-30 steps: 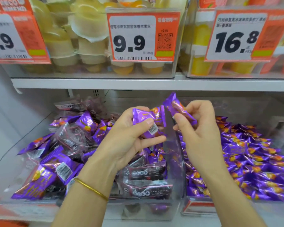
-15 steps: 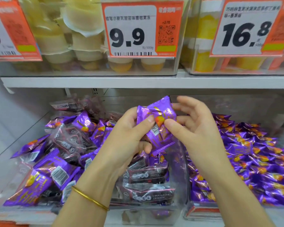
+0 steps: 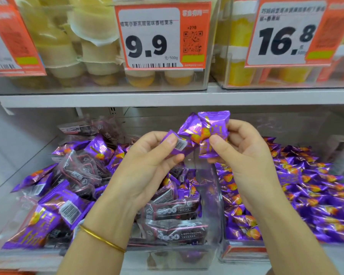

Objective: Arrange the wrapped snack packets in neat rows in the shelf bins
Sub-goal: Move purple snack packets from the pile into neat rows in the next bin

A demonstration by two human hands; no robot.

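We see two clear shelf bins under a white shelf board (image 3: 167, 98). The left bin (image 3: 12, 195) holds a loose jumble of purple packets (image 3: 68, 207) mixed with dark see-through packets (image 3: 173, 212), no rows there. The right bin (image 3: 244, 253) is packed with purple packets only (image 3: 310, 187), overlapping and fairly flat. The clear divider wall (image 3: 216, 195) between the bins rises just below our hands and partly blurs what is behind it. Above the shelf board, clear boxes hold pale jelly cups (image 3: 99, 56), fronted by an orange price tag 9.9 (image 3: 163, 36); another tag 16.8 (image 3: 288, 34) sits to the right. Our left hand (image 3: 147, 167), with a gold bangle (image 3: 101, 239) on its wrist, pinches one purple packet (image 3: 177, 144) between thumb and fingers, barcode side showing. Our right hand (image 3: 246, 155) pinches a second purple packet (image 3: 213, 133) by its lower edge, thumb in front, orange fruit print facing us. Both packets are shiny foil with crimped ends, held up in the air over the divider, touching each other in the middle. We cannot tell whether a third packet sits between them.
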